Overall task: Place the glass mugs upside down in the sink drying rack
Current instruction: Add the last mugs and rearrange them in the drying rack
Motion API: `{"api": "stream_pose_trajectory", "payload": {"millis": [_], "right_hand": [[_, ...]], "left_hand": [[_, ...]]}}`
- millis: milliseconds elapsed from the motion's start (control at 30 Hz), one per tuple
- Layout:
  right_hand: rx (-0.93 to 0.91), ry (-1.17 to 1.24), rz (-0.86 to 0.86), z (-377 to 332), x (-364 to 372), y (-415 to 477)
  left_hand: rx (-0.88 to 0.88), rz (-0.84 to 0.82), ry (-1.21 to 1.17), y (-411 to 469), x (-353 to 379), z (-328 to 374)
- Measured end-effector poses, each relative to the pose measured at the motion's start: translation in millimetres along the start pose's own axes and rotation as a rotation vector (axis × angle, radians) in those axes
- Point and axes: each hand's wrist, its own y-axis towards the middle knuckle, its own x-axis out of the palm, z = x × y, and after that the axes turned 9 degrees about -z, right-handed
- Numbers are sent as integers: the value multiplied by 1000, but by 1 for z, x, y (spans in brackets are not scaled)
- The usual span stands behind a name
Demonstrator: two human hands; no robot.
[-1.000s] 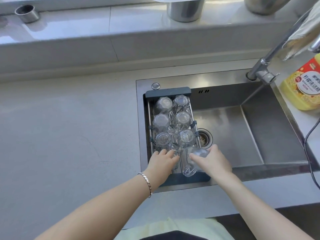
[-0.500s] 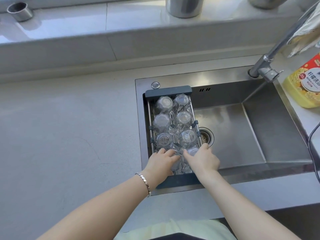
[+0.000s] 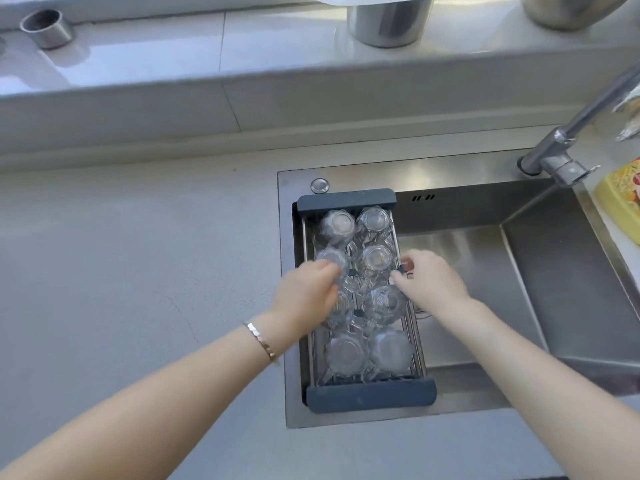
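The sink drying rack (image 3: 370,398), wire with dark end bars, spans the left part of the sink (image 3: 568,306). Several glass mugs stand upside down in it in two columns. The two nearest mugs (image 3: 346,351) (image 3: 391,348) sit free at the rack's near end. My left hand (image 3: 304,292) hovers over the left column, partly hiding a mug (image 3: 337,311), its fingertips by the second-row mug (image 3: 332,259). My right hand (image 3: 429,282) is at the rack's right rail, fingers spread beside a mug (image 3: 382,303). Neither hand holds a mug.
A faucet (image 3: 561,157) rises at the sink's back right, with a yellow dish soap bottle (image 3: 620,206) beside it. Metal containers (image 3: 388,22) (image 3: 46,27) stand on the back ledge. Grey countertop (image 3: 121,271) stretches to the left.
Both hands let go of the mugs at the rack's near end and moved farther up over the rack's middle. Those two mugs now stand upside down in the front row.
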Motion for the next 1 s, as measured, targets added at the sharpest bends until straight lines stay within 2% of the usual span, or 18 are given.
{"api": "stream_pose_trajectory", "payload": {"millis": [133, 300, 400, 500, 667, 733, 867, 1000], "right_hand": [[10, 58, 86, -20, -17, 58], [129, -61, -22, -39, -6, 109], [165, -34, -21, -35, -1, 118], [152, 11, -4, -31, -3, 118], [105, 45, 59, -36, -16, 100], [51, 42, 60, -37, -27, 91], [-114, -41, 47, -32, -47, 72], [-228, -108, 43, -25, -60, 65]], "left_hand": [[-40, 7, 171, 54, -33, -17], [65, -241, 488, 111, -41, -24], [72, -343, 528, 131, -28, -27], [109, -350, 536, 139, -21, -31], [201, -371, 716, 136, -33, -38], [144, -378, 672, 127, -36, -44], [-89, -304, 361, 114, -38, -39], [-299, -232, 156, 117, -38, -27]]}}
